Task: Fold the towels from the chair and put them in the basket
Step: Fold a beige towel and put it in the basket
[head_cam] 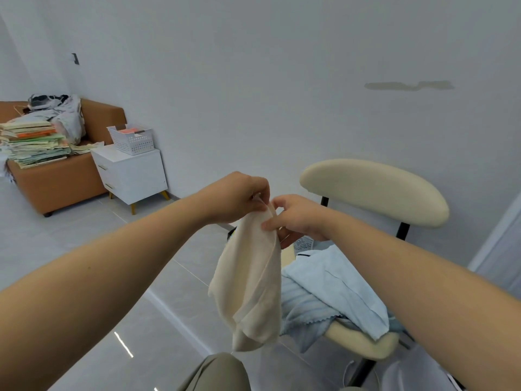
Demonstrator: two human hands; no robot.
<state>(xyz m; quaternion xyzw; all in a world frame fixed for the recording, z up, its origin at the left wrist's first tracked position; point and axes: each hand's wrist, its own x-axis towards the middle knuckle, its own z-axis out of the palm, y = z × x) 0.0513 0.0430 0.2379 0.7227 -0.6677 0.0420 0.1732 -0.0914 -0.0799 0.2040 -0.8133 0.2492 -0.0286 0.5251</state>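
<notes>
Left hand [239,197] and right hand [296,218] both pinching the top edge of a cream cloth towel [251,283] hanging in mid-air, pale blue towels [332,283] heaped on the cream padded chair [375,190], white perforated plastic basket [132,139] on a white bedside cabinet [132,173] well apart

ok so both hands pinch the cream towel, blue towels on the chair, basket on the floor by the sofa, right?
Not the floor: the head view shows the basket on the nightstand by the sofa. Left hand and right hand pinch the cream towel; blue towels lie on the chair.

Towels [335,280] on chair [375,190]; basket [131,139] on cabinet [132,176], far left.
</notes>
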